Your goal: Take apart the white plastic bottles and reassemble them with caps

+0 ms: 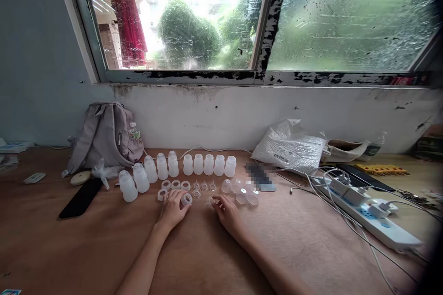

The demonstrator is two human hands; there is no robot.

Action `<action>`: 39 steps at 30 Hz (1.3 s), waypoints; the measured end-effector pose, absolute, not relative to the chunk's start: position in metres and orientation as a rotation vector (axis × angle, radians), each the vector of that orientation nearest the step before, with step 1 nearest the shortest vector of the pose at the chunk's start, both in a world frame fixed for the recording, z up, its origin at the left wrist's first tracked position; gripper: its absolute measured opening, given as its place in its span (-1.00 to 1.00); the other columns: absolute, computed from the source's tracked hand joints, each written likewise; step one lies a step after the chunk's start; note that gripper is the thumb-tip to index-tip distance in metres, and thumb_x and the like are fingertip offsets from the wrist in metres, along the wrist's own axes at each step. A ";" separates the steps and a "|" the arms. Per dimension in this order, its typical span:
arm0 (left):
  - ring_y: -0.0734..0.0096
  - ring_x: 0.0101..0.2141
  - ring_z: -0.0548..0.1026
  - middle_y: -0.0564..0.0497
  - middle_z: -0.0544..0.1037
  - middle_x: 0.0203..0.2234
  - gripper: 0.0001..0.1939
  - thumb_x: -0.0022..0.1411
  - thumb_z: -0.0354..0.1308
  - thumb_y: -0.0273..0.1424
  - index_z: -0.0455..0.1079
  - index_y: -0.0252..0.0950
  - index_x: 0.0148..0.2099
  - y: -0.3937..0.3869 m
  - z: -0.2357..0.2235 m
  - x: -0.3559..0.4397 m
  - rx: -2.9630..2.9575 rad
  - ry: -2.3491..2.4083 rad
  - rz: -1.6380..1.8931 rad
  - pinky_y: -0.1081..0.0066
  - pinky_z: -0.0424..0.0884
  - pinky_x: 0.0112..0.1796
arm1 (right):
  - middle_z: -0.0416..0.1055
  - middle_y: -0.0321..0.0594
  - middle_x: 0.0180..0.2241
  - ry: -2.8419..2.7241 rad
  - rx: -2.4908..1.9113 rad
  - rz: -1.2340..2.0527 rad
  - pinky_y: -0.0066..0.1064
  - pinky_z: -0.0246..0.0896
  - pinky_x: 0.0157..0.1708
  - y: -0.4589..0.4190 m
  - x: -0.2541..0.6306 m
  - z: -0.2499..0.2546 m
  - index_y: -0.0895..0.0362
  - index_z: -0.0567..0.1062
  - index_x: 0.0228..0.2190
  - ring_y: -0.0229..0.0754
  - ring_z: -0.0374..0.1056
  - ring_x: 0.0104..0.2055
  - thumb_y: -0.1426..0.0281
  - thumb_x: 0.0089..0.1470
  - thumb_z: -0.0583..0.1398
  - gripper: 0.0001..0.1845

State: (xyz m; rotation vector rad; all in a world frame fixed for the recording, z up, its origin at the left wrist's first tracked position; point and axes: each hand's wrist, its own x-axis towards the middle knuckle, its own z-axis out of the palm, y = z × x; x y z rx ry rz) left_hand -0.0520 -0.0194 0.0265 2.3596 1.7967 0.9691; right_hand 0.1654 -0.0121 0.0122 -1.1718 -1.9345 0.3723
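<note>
My left hand is closed on a white screw ring, tilted so its opening shows. Beside those fingers lie several more white rings on the table. Fingertips of my right hand are pinched on a small see-through bottle teat at the table surface. Behind it several similar teats stand in a group. Rounded see-through caps lie just right of my right hand. Frosted bottles without tops form a row at the back, and capped bottles curve off to the left.
On the brown table, a black phone and a grey backpack are at left. A silvery plastic mailer leans on the wall at right. Cables run to a white power strip. A partly blurred dark item lies behind the caps.
</note>
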 end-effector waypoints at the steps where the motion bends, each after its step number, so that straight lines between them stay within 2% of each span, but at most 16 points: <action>1: 0.21 -0.08 0.29 -0.03 0.41 -0.14 -0.67 0.01 0.11 -0.31 0.32 -0.20 -0.12 -0.016 0.024 -0.058 2.342 1.872 0.983 0.18 0.11 -0.05 | 0.36 -0.21 -0.36 -1.939 -1.208 0.343 -0.43 0.22 -0.39 -0.008 0.166 0.012 0.10 0.37 -0.29 -0.24 0.31 -0.42 0.39 0.06 0.02 -0.82; 7: 0.17 -0.07 0.27 -0.07 0.38 -0.12 -0.69 -0.03 0.11 -0.24 0.36 -0.20 -0.19 -0.008 0.015 -0.073 2.248 2.188 1.004 0.17 0.12 -0.05 | 0.35 -0.19 -0.32 -2.035 -1.325 0.184 -0.40 0.18 -0.33 0.015 0.154 0.012 0.11 0.40 -0.31 -0.19 0.31 -0.34 0.41 0.05 0.02 -0.81; 12: 0.12 0.02 0.16 -0.13 0.27 0.00 -0.49 -0.01 0.09 -0.24 0.20 -0.23 0.02 -0.007 0.010 -0.072 2.193 2.309 0.992 0.06 0.00 0.00 | 0.36 -0.15 -0.31 -2.059 -1.352 0.087 -0.37 0.14 -0.26 0.025 0.141 0.010 0.11 0.41 -0.32 -0.14 0.28 -0.24 0.45 0.03 0.03 -0.81; 16: 0.09 0.06 0.12 -0.16 0.23 0.05 -0.48 0.03 0.02 -0.26 0.13 -0.25 0.07 -0.002 0.003 -0.074 2.124 2.326 0.940 -0.01 0.01 -0.01 | 0.38 -0.17 -0.34 -2.048 -1.325 0.102 -0.37 0.13 -0.27 0.027 0.140 0.005 0.13 0.40 -0.32 -0.14 0.28 -0.27 0.44 0.02 0.04 -0.82; 22: 0.11 0.06 0.14 -0.21 0.21 0.05 -0.47 0.03 0.01 -0.31 0.11 -0.35 0.07 0.004 -0.004 -0.076 2.166 2.236 0.991 0.12 0.14 -0.04 | 0.40 -0.19 -0.34 -2.020 -1.308 0.169 -0.34 0.14 -0.27 0.028 0.142 0.004 0.13 0.35 -0.29 -0.15 0.28 -0.29 0.49 -0.01 0.05 -0.81; 28: 0.12 0.05 0.17 -0.19 0.22 0.04 -0.49 0.05 0.00 -0.30 0.14 -0.33 0.07 0.004 -0.008 -0.076 2.232 2.199 1.058 0.17 0.18 -0.03 | 0.40 -0.19 -0.37 -2.005 -1.284 0.162 -0.35 0.15 -0.29 0.029 0.141 0.004 0.13 0.35 -0.31 -0.16 0.30 -0.32 0.46 0.00 0.06 -0.85; 33: 0.15 0.06 0.14 -0.12 0.23 0.05 -0.53 0.10 -0.05 -0.26 0.17 -0.29 0.07 0.002 -0.006 -0.077 2.249 2.213 0.979 0.21 0.18 -0.03 | 0.40 -0.21 -0.40 -1.995 -1.293 0.175 -0.36 0.16 -0.31 0.029 0.141 0.005 0.13 0.35 -0.31 -0.16 0.30 -0.34 0.47 0.00 0.06 -0.84; 39: 0.12 0.10 0.06 -0.10 0.18 0.10 -0.48 0.13 -0.10 -0.18 0.12 -0.24 0.12 0.000 -0.003 -0.074 2.241 2.289 0.810 0.09 0.03 0.01 | 0.40 -0.22 -0.38 -2.011 -1.316 0.168 -0.38 0.16 -0.30 0.027 0.141 0.008 0.12 0.35 -0.32 -0.17 0.30 -0.32 0.46 -0.01 0.08 -0.86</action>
